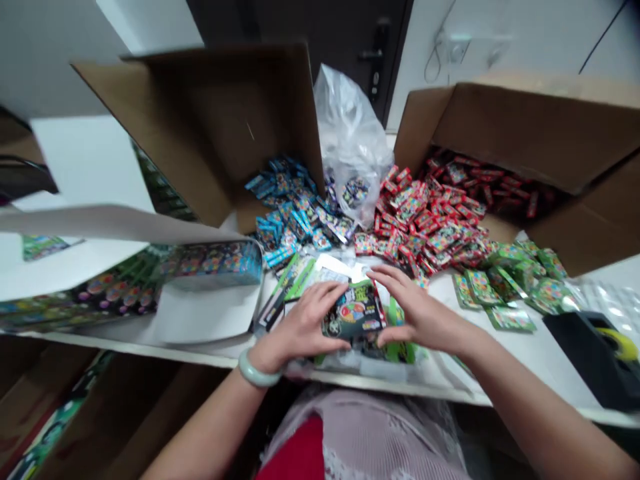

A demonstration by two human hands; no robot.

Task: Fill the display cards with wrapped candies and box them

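Note:
A small black printed box [353, 310] with green, red and yellow artwork lies between my hands near the table's front edge. My left hand [310, 320] wears a pale green bangle at the wrist and grips the box's left side, fingers along the far edge and thumb along the near one. Around the box's right end curves my right hand [420, 313], its thumb and fingers apart; whether it touches the box I cannot tell. Flat green-and-black printed cartons [297, 280] and clear plastic lie under and beside the box.
Blue packets [285, 220] spill from a cardboard box [270, 100] at left. Red packets [430, 220] spill from another cardboard box [520, 133]. Green packets [505, 283] and a black tape dispenser [585, 353] lie right. A white open carton [205, 317] holding packs stands left. A plastic bag [350, 127] stands behind.

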